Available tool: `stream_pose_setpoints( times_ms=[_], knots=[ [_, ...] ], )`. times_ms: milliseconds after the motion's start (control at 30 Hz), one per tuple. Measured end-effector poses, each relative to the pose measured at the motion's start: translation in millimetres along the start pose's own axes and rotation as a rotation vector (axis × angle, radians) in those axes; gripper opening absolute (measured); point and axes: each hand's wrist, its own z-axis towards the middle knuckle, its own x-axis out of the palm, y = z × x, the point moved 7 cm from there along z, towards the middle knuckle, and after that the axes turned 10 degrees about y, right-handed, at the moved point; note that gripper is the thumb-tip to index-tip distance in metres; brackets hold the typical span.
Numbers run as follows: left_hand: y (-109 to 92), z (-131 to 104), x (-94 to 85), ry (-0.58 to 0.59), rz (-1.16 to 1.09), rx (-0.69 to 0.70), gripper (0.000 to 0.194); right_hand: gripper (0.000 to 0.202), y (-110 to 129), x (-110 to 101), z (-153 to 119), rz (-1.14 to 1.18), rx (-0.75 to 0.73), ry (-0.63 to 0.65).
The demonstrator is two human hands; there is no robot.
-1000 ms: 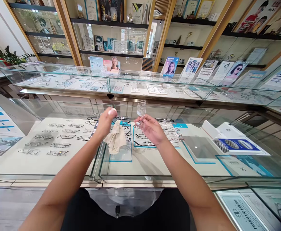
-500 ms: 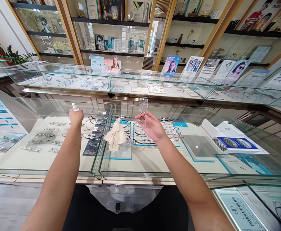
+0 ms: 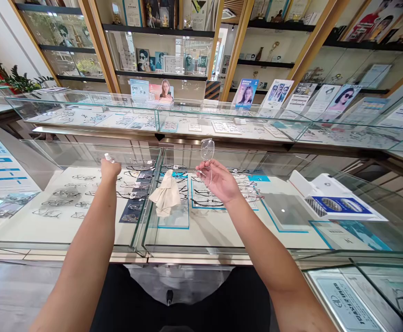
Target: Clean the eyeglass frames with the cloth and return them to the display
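My left hand (image 3: 110,169) is closed round a small white bottle (image 3: 108,157); only its top shows above the fist, over the left part of the glass display case. In my right hand (image 3: 222,182) is a pair of eyeglasses (image 3: 207,150) with thin clear frames, pinched between thumb and fingers. One lens points up above the fingertips, and part of the glasses is hidden by the hand. Between the two hands a crumpled beige cloth (image 3: 166,196) lies on the glass top.
Several eyeglass frames (image 3: 61,194) sit in rows inside the glass case (image 3: 194,251). An open white box (image 3: 339,200) with a blue panel stands to the right. Behind runs a second glass counter (image 3: 183,115) with upright cards, and shelves beyond it.
My left hand's bottle top has dipped slightly and tilted. The glasses in my right hand have turned a little and shifted slightly right. The cloth stays where it was.
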Motion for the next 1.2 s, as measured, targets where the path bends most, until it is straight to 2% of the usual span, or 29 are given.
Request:
stream_pose_setpoints(
  times_ms=[67, 133, 200, 267, 300, 367, 433, 533, 633, 733, 800, 867, 1067, 1200],
  knots=[
    [-4.2, -11.7, -9.2, -0.085, -0.017, -0.115, 0.059, 0.013, 0.7, -0.8, 0.1, -0.007, 0.001, -0.009],
    [-18.1, -28.5, -21.8, -0.217, -0.021, -0.132, 0.066, 0.013, 1.4, -1.7, 0.5, -0.012, 0.002, -0.013],
    [-41.8, -48.2, -32.3, -0.341, -0.009, -0.026, 0.068, 0.013, 1.9, -2.2, 0.9, -0.016, -0.001, -0.013],
    [-74.5, -70.2, -34.0, -0.401, 0.003, 0.229, 0.051, 0.014, 2.2, -2.5, 1.1, -0.011, -0.005, -0.013],
    [-89.8, -79.5, -26.3, -0.333, 0.008, 0.355, 0.037, 0.014, 2.5, -2.4, 1.1, -0.005, -0.008, -0.013],
    [-113.5, -96.7, 4.8, -0.064, 0.084, 0.526, 0.013, 0.014, 2.8, -2.0, 0.8, 0.003, -0.01, -0.014],
    [-121.9, -114.2, 41.1, 0.145, 0.285, 0.558, 0.023, 0.013, 3.3, -1.6, 0.3, 0.002, -0.007, -0.016],
    [-115.5, -133.6, 85.2, 0.302, 0.527, 0.534, 0.042, 0.012, 4.6, -1.5, -0.9, -0.004, -0.003, -0.026],
    [-103.7, -139.9, 109.0, 0.371, 0.565, 0.526, 0.043, 0.012, 5.5, -1.1, -1.7, 0.002, 0.003, -0.028],
    [-96.7, -137.4, 115.7, 0.398, 0.528, 0.526, 0.029, 0.012, 6.1, 0.5, -2.1, 0.022, 0.009, -0.013],
    [-97.0, -135.3, 113.9, 0.406, 0.467, 0.526, 0.021, 0.013, 6.5, 1.1, -2.3, 0.025, 0.012, -0.008],
    [-100.4, -134.4, 109.1, 0.419, 0.374, 0.519, 0.022, 0.014, 6.8, 1.3, -2.5, 0.013, 0.018, -0.008],
    [-125.7, -143.6, 86.0, 0.506, -0.052, 0.549, 0.019, 0.014, 7.3, 2.2, -3.0, 0.009, 0.026, 0.004],
    [-147.0, -162.5, 72.1, 0.578, -0.427, 0.624, 0.032, 0.013, 5.1, 4.9, -2.6, 0.008, 0.029, 0.027]
  ],
)
